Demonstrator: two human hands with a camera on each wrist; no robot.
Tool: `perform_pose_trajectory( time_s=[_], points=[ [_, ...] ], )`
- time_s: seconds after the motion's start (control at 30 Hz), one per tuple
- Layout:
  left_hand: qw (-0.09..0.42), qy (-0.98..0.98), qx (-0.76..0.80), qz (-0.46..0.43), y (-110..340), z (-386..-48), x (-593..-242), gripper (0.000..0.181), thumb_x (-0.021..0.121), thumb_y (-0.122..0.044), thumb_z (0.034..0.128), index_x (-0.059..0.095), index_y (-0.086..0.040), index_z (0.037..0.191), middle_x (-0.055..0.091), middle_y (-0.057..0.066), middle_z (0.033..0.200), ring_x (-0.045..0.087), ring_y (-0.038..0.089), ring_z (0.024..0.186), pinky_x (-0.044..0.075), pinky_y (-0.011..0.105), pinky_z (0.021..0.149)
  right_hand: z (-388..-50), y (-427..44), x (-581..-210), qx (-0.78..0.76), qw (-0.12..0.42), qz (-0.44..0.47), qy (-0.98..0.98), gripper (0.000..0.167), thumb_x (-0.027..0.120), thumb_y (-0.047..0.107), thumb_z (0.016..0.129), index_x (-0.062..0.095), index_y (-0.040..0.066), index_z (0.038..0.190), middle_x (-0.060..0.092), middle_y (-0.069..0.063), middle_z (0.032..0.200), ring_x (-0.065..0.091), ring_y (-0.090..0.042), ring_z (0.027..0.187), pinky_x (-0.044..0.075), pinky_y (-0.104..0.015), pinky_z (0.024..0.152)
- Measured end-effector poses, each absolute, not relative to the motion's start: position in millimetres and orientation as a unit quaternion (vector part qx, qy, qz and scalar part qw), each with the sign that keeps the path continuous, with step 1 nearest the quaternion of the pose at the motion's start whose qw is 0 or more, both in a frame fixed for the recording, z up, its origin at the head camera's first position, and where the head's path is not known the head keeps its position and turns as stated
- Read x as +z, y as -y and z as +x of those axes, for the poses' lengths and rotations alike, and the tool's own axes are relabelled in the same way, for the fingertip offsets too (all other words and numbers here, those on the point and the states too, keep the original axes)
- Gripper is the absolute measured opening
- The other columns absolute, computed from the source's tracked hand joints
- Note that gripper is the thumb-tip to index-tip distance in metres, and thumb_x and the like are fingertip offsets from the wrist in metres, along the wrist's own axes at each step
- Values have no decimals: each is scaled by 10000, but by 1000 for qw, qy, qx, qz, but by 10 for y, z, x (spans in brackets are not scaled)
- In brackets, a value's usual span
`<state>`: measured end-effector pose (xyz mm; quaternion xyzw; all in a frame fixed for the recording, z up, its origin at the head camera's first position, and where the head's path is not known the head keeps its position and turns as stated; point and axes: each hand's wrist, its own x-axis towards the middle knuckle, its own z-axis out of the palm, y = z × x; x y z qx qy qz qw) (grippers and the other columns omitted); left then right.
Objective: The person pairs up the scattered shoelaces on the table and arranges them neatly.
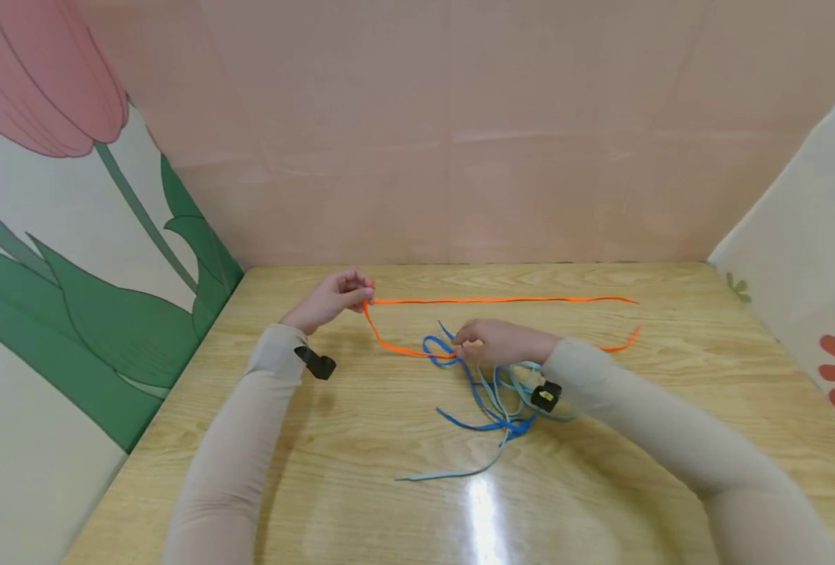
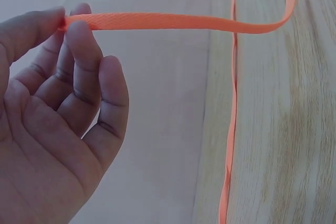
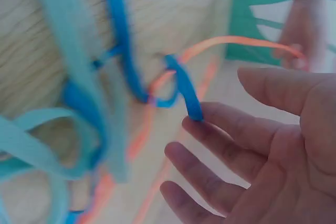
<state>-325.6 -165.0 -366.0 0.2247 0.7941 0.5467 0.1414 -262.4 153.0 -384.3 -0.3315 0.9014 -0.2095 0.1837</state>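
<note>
My left hand [image 1: 331, 300] pinches one end of an orange flat shoelace [image 1: 403, 350] between thumb and fingertips, raised above the table at the back left. That lace sags to the right and passes under my right hand [image 1: 505, 343], crossing a blue shoelace [image 3: 185, 85] that forms a small loop. In the right wrist view the thumb stands apart from the fingers, and the blue lace's tip meets the index and middle fingertips. Blue and pale teal shoelaces [image 1: 453, 475] lie tangled beneath my right wrist. Part of this tangle is hidden by the hand and sleeve.
A second orange strand [image 1: 502, 300] lies nearly straight along the back of the wooden table [image 1: 361, 502]. Behind it rises a pinkish wall [image 1: 417, 157]. Side panels with painted flowers flank the table.
</note>
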Motion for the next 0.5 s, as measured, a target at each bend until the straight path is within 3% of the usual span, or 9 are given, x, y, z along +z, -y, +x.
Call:
perform_pose_trajectory(
  time_s=[0.17,0.27,0.37,0.43,0.5],
  points=[
    [145,-792,549,223,1651,-3253,-3645,201,546,-134,994,525,31,1106,587,284,1093,615,115,847,505,457,895,-2427,-1604,-3616,-206,215,-366,-882,376,496,293,1019,572,109,1338,519,-58,1392,488,-287,1287,413,-492,1032],
    [147,-792,547,226,1632,-3253,-3632,213,544,-142,996,525,34,1115,602,243,1072,615,113,852,513,434,890,-2340,-1790,-3504,-218,247,-372,-868,366,507,335,1011,565,184,1339,541,9,1363,507,-232,1266,424,-461,1026],
    [147,-792,547,229,1624,-3259,-3623,219,546,-138,995,521,41,1119,627,124,1002,614,115,856,531,336,836,-2365,-2109,-3398,-239,249,-334,-877,343,511,346,1008,562,226,1325,562,24,1343,540,-202,1232,438,-434,1010],
    [146,-792,547,231,1634,-3266,-3619,221,545,-139,995,517,41,1119,627,74,977,613,114,857,530,303,814,-2437,-2375,-3331,-254,229,-298,-891,352,513,317,1011,556,169,1327,574,-44,1337,563,-246,1207,451,-463,985],
    [146,-790,549,229,1645,-3263,-3608,230,541,-139,997,511,48,1127,624,83,983,613,119,865,528,354,852,-2531,-2703,-3323,-263,191,-275,-905,359,511,302,1013,553,129,1324,589,-83,1310,578,-273,1176,471,-469,943]
  ],
)
